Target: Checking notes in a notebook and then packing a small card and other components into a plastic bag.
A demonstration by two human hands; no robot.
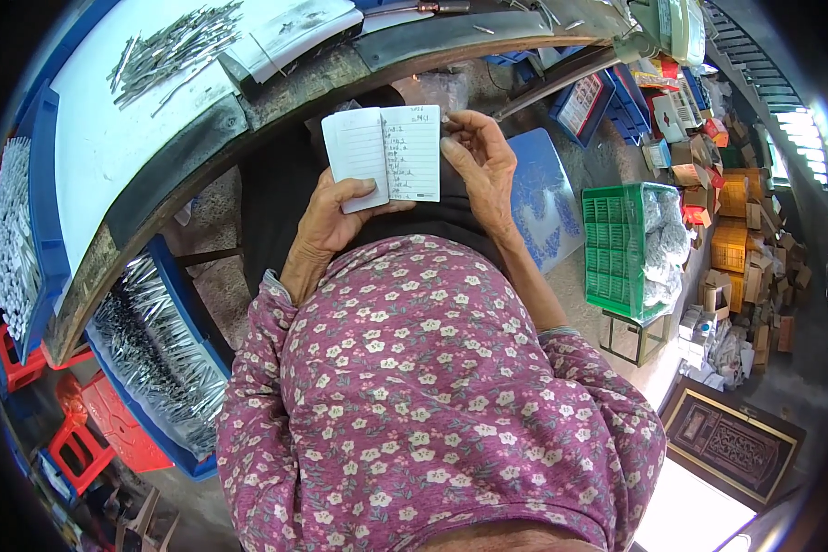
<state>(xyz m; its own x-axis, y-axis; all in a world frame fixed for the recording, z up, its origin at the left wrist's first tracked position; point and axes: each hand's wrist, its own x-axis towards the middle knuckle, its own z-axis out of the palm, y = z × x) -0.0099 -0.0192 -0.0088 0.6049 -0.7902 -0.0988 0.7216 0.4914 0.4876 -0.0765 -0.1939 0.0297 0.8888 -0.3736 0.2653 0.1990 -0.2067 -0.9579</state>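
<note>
**A:** Only the head camera here, so going by that one view. The person has a small notebook (pixel 386 155) open in the lap, just below the curved edge of the table (pixel 147 184). The left hand (pixel 327 221) carries it from underneath, thumb laid across the bottom of the blank left page, fingers pinching the book. The right page has lines of handwriting.

**B:** And the other hand?

**A:** The right hand (pixel 483 170) is at the right edge of the written page, fingers (pixel 455 138) bunched together against it near the top corner. Can't tell if there's a pen tucked in there, it's too small to make out.

**B:** So which step, would you say?

**A:** Looks to me like reading down the written list, or about to turn the page. If it's a turn, the right fingertips need to catch just that single sheet while the left thumb keeps the book flat.

**B:** What's around?

**A:** A pile of thin metal rods (pixel 170 46) on the white table top, and a blue bin (pixel 161 359) full of shiny ones down at the left, beside red stools (pixel 92 432). Off to the right there's a green crate (pixel 616 248) holding bagged stuff, with a heap of small boxes beyond it. Sleeves are purple and flowery.
</note>
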